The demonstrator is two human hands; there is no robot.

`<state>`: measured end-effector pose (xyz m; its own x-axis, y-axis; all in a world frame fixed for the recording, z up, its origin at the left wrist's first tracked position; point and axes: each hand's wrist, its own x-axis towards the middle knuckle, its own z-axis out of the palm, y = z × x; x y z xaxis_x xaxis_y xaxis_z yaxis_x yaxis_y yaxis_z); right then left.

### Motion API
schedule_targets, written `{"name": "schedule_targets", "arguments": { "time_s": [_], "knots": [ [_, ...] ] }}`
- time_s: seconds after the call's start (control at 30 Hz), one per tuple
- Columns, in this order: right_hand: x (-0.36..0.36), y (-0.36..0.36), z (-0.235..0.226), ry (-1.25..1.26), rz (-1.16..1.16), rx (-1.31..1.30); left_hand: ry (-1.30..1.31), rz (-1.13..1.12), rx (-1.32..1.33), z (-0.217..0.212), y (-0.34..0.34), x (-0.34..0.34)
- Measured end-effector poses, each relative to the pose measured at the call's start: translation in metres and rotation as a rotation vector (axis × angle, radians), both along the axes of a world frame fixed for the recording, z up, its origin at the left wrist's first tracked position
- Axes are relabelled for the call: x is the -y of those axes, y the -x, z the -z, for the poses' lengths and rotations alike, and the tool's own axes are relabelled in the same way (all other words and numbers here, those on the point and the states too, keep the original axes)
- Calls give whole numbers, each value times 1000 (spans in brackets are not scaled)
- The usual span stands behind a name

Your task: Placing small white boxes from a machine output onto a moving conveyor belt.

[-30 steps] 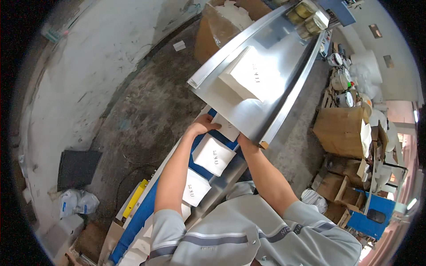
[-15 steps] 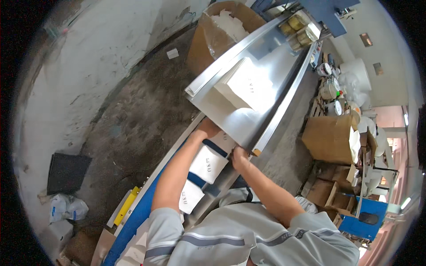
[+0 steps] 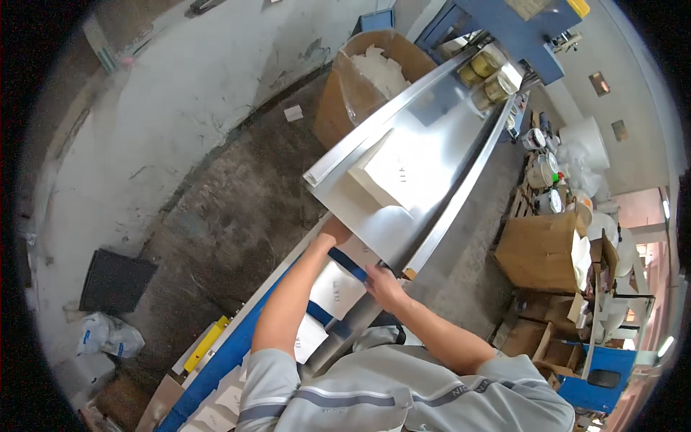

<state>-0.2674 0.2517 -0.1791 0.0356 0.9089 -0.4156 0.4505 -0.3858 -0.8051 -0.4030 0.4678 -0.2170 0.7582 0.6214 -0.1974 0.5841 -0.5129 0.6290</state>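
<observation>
A stack of white printed paper [image 3: 358, 252] lies on a blue conveyor belt [image 3: 348, 263], partly under the lower edge of a metal chute [image 3: 360, 229]. My left hand [image 3: 335, 230] is at the stack's left end, its fingers hidden by the stack and the chute edge. My right hand [image 3: 386, 288] is beside the stack's right end, fingers apart and slightly blurred, holding nothing that I can see. Just nearer on the belt sits a second white paper stack [image 3: 337, 289], with another paper stack [image 3: 309, 337] behind it toward my body. A thicker paper stack [image 3: 392, 169] rests on the chute.
Metal side rails [image 3: 461, 194] border the chute. Glass jars [image 3: 489, 75] stand at its far end, by a blue machine [image 3: 504, 36]. A carton of paper scraps [image 3: 374, 72] is on the left; cartons [image 3: 536, 245] and tubs [image 3: 541, 173] line the right.
My right hand has drawn back from the chute edge toward me, its fingers loosening. My left hand stays at the stack's left end, slightly lower. The whole view has shifted a little.
</observation>
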Motion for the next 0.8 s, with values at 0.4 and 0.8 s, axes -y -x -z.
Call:
{"name": "schedule_targets", "arguments": {
  "time_s": [0.4,0.8],
  "knots": [
    [-223,-115,-254,-574,81,69,843,-1060,840,-168,81,62],
    [-211,-4,-219,-161,-465,-40,991,-1009,1433,-173,49,81]
  ]
}}
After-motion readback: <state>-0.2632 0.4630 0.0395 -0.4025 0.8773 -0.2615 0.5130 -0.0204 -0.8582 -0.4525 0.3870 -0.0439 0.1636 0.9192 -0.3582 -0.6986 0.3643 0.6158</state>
